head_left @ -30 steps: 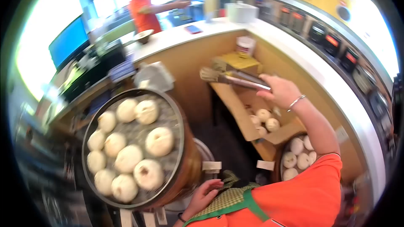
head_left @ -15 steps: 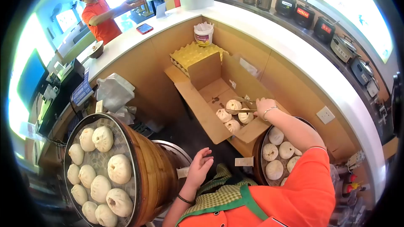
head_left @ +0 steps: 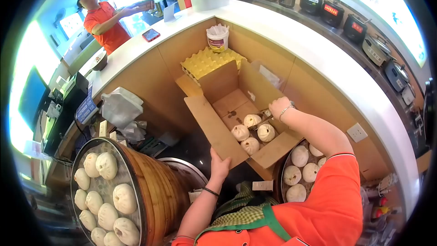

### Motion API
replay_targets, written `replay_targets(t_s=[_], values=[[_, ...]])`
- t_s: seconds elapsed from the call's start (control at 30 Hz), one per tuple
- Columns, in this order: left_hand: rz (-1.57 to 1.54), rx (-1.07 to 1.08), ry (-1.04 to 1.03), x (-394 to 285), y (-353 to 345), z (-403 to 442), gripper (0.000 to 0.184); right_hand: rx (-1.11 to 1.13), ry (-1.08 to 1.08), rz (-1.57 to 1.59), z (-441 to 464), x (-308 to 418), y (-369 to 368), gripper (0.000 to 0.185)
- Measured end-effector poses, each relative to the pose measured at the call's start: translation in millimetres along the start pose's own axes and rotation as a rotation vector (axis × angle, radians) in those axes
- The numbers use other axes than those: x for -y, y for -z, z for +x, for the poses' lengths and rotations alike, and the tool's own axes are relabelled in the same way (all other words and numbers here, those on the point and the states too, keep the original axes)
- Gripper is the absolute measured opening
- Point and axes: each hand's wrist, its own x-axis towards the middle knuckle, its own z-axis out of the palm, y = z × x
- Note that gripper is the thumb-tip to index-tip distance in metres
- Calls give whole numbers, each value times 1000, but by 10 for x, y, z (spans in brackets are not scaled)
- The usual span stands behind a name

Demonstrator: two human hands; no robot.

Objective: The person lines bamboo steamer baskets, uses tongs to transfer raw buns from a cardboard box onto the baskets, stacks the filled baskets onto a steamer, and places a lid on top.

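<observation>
My right hand point(head_left: 281, 107) is closed round the tongs point(head_left: 260, 122), whose tips reach down among several steamed buns point(head_left: 250, 146) in an open cardboard box point(head_left: 205, 125). Whether the tips grip a bun is unclear. At the box's near left edge is my left hand point(head_left: 220, 164), its thumb apart and its other fingers partly hidden by the cardboard. A tall bamboo steamer point(head_left: 157, 191) on the left bears several buns point(head_left: 107, 165). Another steamer with buns point(head_left: 300, 156) is partly covered by my right arm.
Yellow egg trays point(head_left: 207, 61) and a white bucket point(head_left: 217, 41) sit behind the box. A white counter point(head_left: 291, 32) curves round, bearing a phone point(head_left: 151, 35) and a bowl point(head_left: 99, 61). Another person point(head_left: 107, 25) beyond it holds something. Plastic bags point(head_left: 119, 105) hang at left.
My right hand with the tongs has come down from the air into the box. My left hand has moved up to the box's edge. The view has shifted.
</observation>
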Motion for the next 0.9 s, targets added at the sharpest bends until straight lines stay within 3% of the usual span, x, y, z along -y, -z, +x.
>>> replay_targets(t_s=[0.07,0.13,0.23,0.27,0.4,0.43,0.53,0.63,0.7,0.77,0.87,0.9], values=[[-168,-13,13,131,14,-14,67,69,27,38,75,-61,-8,34],[-181,-3,-1,157,9,-28,70,201,-44,228,-15,-137,142,39],[-170,6,-10,115,-6,-37,72,189,-137,413,70,-124,31,43],[-145,-2,6,97,-13,-53,71,299,-156,488,90,-99,76,49],[-84,19,-22,273,45,51,68,138,-127,714,-63,-13,-283,53],[-61,24,-10,244,41,52,66,17,-62,746,54,-69,-759,54],[-59,-4,-124,268,-18,-19,54,80,-34,1291,-421,-98,-612,36],[-103,38,91,98,82,-194,68,-19,-48,1578,-822,30,115,19],[-195,43,113,-240,242,-454,75,-226,259,1477,-988,224,734,25],[-207,30,90,-100,334,-607,72,-287,440,1316,-1307,601,1677,37],[-38,3,0,-106,453,-919,65,-702,789,813,-1418,1233,2516,41],[-37,-3,-10,-108,510,-1019,65,-801,785,656,-1413,1475,2698,41]])
